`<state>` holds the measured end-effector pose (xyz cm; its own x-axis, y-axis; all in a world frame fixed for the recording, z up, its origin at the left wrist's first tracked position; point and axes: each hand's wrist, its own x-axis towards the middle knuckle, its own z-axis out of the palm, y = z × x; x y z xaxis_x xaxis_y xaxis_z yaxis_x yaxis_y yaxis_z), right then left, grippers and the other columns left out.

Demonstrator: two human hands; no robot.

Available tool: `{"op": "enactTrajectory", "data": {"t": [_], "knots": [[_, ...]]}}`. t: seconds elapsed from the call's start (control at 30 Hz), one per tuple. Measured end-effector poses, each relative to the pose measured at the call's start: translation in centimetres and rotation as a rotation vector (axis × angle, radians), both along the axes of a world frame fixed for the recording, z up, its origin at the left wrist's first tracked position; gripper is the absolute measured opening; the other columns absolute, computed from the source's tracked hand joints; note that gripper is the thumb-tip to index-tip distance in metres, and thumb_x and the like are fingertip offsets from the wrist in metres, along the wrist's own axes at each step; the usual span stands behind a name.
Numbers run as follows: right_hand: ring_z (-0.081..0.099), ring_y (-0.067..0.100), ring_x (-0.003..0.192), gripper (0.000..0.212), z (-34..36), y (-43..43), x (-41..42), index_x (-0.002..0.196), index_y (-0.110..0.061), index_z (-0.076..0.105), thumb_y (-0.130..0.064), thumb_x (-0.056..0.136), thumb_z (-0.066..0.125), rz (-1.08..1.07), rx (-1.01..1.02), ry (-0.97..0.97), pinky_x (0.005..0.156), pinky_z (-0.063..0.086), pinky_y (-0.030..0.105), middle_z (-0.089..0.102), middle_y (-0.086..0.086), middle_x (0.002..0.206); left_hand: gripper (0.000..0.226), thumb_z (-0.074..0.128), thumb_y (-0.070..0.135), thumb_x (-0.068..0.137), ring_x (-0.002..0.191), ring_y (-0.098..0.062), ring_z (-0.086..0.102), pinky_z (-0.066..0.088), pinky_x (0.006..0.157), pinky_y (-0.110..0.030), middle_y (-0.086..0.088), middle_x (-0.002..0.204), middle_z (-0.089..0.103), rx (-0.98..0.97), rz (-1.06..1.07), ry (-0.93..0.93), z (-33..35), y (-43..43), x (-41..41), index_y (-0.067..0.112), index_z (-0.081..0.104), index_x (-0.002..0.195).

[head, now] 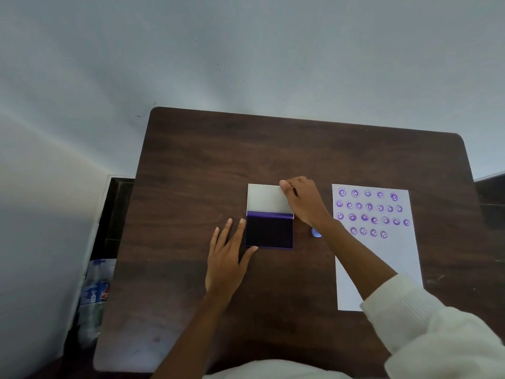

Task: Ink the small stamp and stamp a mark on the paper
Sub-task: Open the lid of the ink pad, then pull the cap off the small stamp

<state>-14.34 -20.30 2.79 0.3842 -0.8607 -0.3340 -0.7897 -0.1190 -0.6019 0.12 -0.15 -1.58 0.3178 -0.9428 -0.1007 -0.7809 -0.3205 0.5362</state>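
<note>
A purple ink pad (269, 231) lies open at the middle of the dark wooden table (191, 165), its white lid (266, 198) folded back flat. My left hand (228, 258) rests flat against the pad's left edge, thumb at its near corner. My right hand (303, 201) grips the lid's far right corner. The small stamp (316, 233) lies on the table to the right of the pad, partly hidden under my right wrist. A white paper (382, 258) with several purple round marks lies at the right.
A plastic bottle (94, 294) stands on the floor beside the table's left edge. A grey wall rises behind the table. My white sleeve (426, 324) crosses the paper's near corner.
</note>
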Motion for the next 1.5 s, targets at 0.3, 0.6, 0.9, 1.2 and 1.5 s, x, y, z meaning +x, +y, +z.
{"op": "enactTrajectory", "data": {"t": [0.3,0.6,0.9,1.2,1.5], "knots": [[0.058,0.024,0.113,0.031,4.1,1.1,-3.6,0.119,-0.009,0.062,-0.029,0.099,0.048,-0.185,-0.028,-0.030,0.093,0.042,0.029,0.064,0.010,0.122,0.067,0.038,0.058,0.095,0.143,0.002,0.002,0.015,0.120,-0.039,-0.006,0.156,0.036,-0.049,0.004,0.013,-0.2,0.1,0.0,0.023,0.031,0.151],[0.059,0.020,0.104,0.037,2.2,6.9,-9.9,0.114,-0.016,0.065,-0.029,0.081,0.076,-0.024,-0.097,0.110,0.087,0.044,0.024,0.065,0.005,0.118,0.073,0.039,0.063,0.091,0.147,-0.010,0.015,0.014,0.122,-0.040,-0.005,0.157,0.035,-0.053,-0.010,0.005,0.2,0.1,0.0,0.023,0.029,0.152],[0.064,0.026,0.096,0.024,0.9,7.3,-9.4,0.107,-0.004,0.068,-0.020,0.089,0.066,-0.196,-0.011,-0.006,0.090,0.042,0.025,0.071,0.015,0.109,0.075,0.049,0.058,0.090,0.149,-0.015,0.023,0.019,0.122,-0.044,-0.002,0.158,0.034,-0.162,-0.002,0.052,0.5,0.1,-0.5,0.019,0.031,0.152],[0.068,0.014,0.096,0.019,3.1,9.6,-9.3,0.107,-0.024,0.071,-0.032,0.091,0.063,-0.442,0.107,-0.281,0.089,0.054,0.029,0.074,-0.004,0.100,0.034,0.067,0.023,0.092,0.097,0.001,0.063,0.056,0.086,-0.020,0.005,0.116,0.067,-0.219,0.034,0.598,5.2,-5.3,-8.6,0.018,0.063,0.125],[0.071,0.012,0.094,0.014,3.8,11.1,-9.3,0.103,-0.028,0.071,-0.028,0.090,0.065,-0.552,0.279,-0.535,0.079,0.058,0.020,0.075,-0.006,0.100,0.030,0.072,0.030,0.087,0.090,0.015,0.062,0.049,0.076,-0.004,0.016,0.101,0.067,-0.139,0.081,0.723,5.5,-5.8,-10.7,0.016,0.072,0.114]]}}
